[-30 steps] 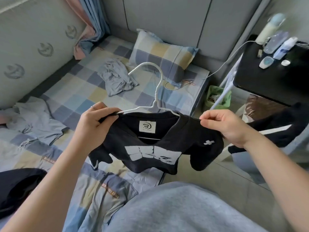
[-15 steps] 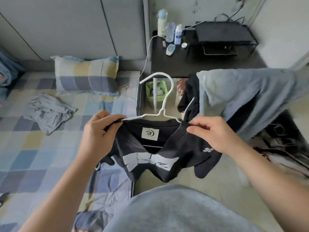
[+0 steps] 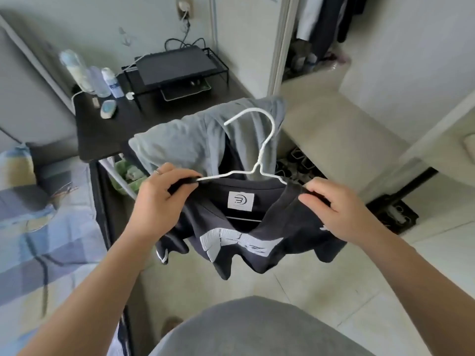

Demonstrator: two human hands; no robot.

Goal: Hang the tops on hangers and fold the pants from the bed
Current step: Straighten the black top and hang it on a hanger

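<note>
A black T-shirt [image 3: 282, 235] with a white print and a white neck label hangs on a white wire hanger [image 3: 264, 147], held in the air over the floor. My left hand [image 3: 159, 201] pinches the shirt's left shoulder where the hanger arm enters it. My right hand [image 3: 336, 209] grips the right shoulder of the shirt. The hanger's hook points up and away from me. Part of the hanger's lower bar shows through the neck opening.
A grey garment [image 3: 195, 142] lies draped over a chair back just behind the shirt. A black desk [image 3: 108, 134] with bottles and a laptop stand sits beyond. The checked bed [image 3: 46, 227] is at the left. An open wardrobe [image 3: 321, 29] is at the upper right.
My view has swung right, away from the bed toward the desk and wardrobe. Both hands keep the same hold on the shirt's shoulders and carry it on the hanger.
</note>
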